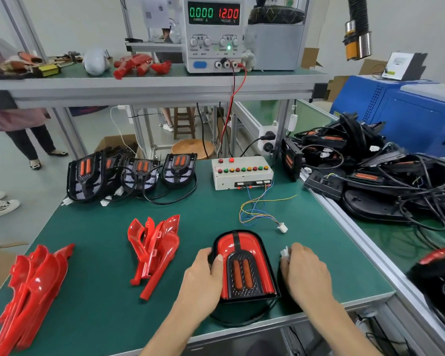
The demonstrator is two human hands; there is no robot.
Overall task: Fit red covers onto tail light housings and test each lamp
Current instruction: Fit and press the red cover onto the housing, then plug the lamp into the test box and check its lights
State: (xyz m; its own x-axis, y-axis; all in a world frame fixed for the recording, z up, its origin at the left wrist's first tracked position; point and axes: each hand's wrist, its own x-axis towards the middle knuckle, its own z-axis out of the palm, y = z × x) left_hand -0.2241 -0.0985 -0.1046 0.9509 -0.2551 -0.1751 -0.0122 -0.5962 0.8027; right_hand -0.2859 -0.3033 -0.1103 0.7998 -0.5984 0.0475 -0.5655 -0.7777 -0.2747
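- Arch-shaped black tail light housing w/ glossy red cover fitted (pixel 244 265) sits at near edge of green bench mat (pixel 108 299), between both hands.
- Left hand (pixel 203 271) grips its left rim, thumb on the red; keep it pinned there.
- Right hand (pixel 303 271) curled round small white plug (pixel 284 252) just beside housing.
- Next, prob: mate it w/ white connector on coloured tester leads (pixel 282 227); align keying, don't force.
- Then test at grey button box (pixel 242 172).
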